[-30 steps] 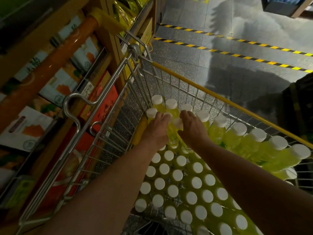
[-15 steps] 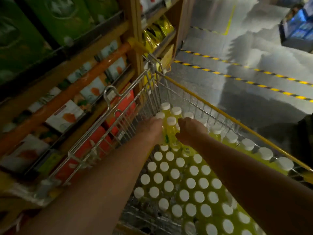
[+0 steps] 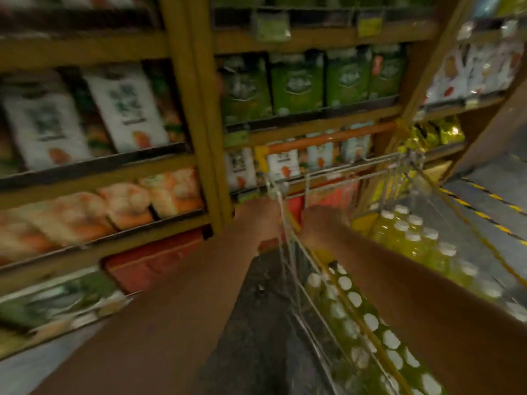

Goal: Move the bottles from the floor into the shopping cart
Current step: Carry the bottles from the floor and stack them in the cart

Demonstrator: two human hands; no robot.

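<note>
In the cart, white-capped yellow bottles

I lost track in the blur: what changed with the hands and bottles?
The left hand and right hand let go of the bottle they were placing and drew back leftward to the shopping cart's side rim. Blur hides whether they grip it. The yellow bottles stay packed in the cart.

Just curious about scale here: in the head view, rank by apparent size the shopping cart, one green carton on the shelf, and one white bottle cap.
Largest: shopping cart.
Then green carton.
Smallest: white bottle cap; nearer caps look bigger, yet still smaller than the carton.
</note>
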